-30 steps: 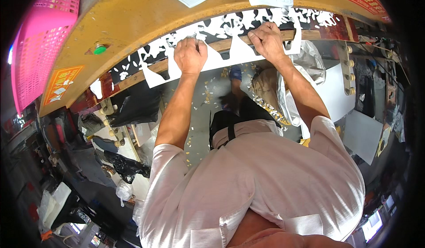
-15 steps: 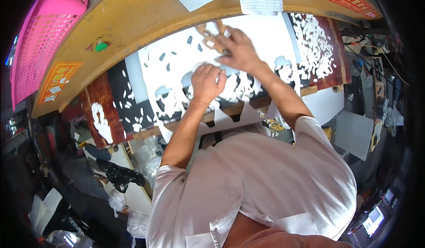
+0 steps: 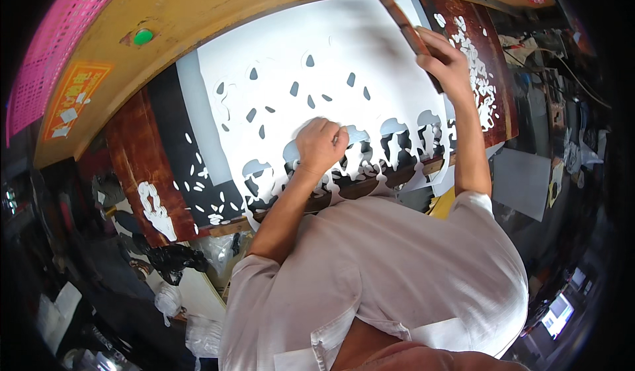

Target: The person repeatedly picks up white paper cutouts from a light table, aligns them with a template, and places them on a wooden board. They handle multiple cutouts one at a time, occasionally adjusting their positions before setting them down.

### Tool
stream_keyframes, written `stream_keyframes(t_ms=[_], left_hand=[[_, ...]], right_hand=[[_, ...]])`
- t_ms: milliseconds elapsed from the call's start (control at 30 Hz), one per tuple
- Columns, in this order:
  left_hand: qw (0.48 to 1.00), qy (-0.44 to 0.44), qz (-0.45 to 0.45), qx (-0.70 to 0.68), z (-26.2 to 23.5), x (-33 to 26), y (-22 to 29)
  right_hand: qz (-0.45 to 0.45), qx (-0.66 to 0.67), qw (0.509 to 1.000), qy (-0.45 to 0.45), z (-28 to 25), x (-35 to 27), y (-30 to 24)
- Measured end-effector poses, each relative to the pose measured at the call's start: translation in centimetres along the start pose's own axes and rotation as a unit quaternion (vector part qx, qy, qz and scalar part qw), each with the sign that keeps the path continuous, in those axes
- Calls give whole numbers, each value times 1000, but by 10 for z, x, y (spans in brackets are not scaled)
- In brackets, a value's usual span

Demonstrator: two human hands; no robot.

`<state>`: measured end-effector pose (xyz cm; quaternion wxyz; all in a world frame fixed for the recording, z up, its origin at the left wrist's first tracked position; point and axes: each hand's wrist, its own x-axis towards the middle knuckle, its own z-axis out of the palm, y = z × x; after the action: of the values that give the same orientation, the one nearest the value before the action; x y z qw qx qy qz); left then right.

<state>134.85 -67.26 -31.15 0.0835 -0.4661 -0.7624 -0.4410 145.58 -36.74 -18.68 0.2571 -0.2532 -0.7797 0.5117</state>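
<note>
In my right hand (image 3: 444, 63) is a brown, narrow-walled frame (image 3: 409, 32), probably a cutting die, tilted up on edge above the far right of a white sheet (image 3: 264, 40). My left hand (image 3: 321, 144) rests on the sheet near its cut-out front part, fingers curled in; whether they pinch anything is hidden. Small dark holes dot the middle of the sheet. Larger cut-outs along the front edge leave thin strips hanging over the table edge, and loose white pieces (image 3: 395, 152) lie in and around them.
A yellow machine beam (image 3: 198, 20) with a green button (image 3: 143, 37) crosses behind the sheet. White cut pieces (image 3: 477, 73) are heaped on the brown board at the right, and a small white stack (image 3: 155, 212) lies at the left. A pink basket (image 3: 66, 33) stands at the far left.
My right hand has carried the brown frame to the right, and it now stands on edge instead of facing up. My left hand stays on the sheet. The view has shifted a little.
</note>
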Motion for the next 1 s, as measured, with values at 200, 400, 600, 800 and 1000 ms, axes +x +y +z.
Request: stream_keyframes(t_ms=[200,400,600,800,1000], left_hand=[[986,12,41,160,20,93,-35],[906,-421,-23,32,67,124,56],[936,-301,97,-156,48,28,98],[979,-159,34,125,-27,16,-14],[961,-217,42,166,37,78,39]], right_hand=[[103,55,984,133,-88,-127,-6],[74,742,624,235,-112,-190,74],[168,572,748,291,-95,-184,84],[-8,-49,993,109,9,-85,72],[47,52,994,81,47,-43,52]])
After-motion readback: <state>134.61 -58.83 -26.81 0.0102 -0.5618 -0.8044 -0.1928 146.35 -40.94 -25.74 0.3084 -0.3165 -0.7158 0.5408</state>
